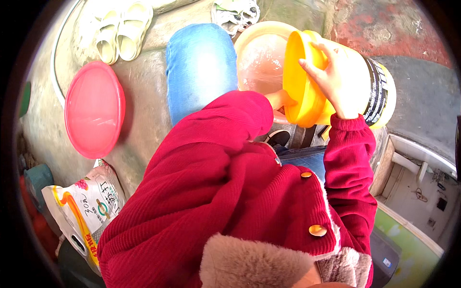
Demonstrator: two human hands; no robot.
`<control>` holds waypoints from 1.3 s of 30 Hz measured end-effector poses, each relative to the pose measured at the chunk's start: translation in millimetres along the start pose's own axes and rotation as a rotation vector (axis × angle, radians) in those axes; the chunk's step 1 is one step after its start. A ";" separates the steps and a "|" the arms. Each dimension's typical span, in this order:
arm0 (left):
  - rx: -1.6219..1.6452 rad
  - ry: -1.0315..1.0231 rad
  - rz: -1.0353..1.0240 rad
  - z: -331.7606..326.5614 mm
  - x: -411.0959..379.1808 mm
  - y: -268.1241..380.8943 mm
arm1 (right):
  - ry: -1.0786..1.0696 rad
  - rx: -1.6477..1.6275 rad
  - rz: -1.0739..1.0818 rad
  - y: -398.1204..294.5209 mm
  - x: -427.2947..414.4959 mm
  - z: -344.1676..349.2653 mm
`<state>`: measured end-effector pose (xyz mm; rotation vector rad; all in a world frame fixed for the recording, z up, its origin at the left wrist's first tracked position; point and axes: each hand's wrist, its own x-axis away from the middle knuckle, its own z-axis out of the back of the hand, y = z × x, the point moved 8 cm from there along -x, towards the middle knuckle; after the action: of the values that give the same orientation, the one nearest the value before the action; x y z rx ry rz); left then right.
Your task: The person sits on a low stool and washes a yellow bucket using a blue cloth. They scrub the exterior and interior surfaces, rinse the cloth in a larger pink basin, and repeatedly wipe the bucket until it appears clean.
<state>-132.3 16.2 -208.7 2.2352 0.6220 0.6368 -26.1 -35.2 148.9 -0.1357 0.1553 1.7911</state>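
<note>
A yellow plastic bucket (306,86) with a black printed band is tipped on its side, its mouth facing left over an orange plastic basin (264,43). Liquid with a glossy surface lies in the basin. My right hand (329,72) grips the bucket near its mouth, the thumb at the rim and the fingers spread over the outside. Down at the lower part of the mouth, my left hand (282,99) reaches in with its fingertips against the yellow inner side. The sleeve and the bucket hide part of this hand, so its grip does not show.
A pink plastic basin (95,111) sits on the concrete floor to the left, beside a pale hose (54,68). Cream slides (126,36) and white sandals (236,16) lie beyond. A printed plastic bag (86,208) stands lower left. An open-topped box (414,187) is at right.
</note>
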 end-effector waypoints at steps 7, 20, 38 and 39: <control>0.011 0.039 0.056 20.3 13.3 -6.3 | -0.103 -0.058 0.120 -8.2 8.3 -41.0; 0.060 0.089 0.125 50.0 40.8 -16.5 | -0.139 -0.213 0.183 -1.1 33.9 -120.6; 0.070 0.186 0.106 55.9 46.0 -21.1 | -0.135 -0.265 0.126 -7.3 37.7 -153.0; 0.071 0.190 0.109 56.6 47.4 -20.7 | -0.151 -0.247 0.122 -6.9 37.3 -153.3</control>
<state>-67.1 28.8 -247.1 2.3033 0.6273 0.9036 -26.5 -25.3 -8.8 -0.1687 -0.1701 1.9298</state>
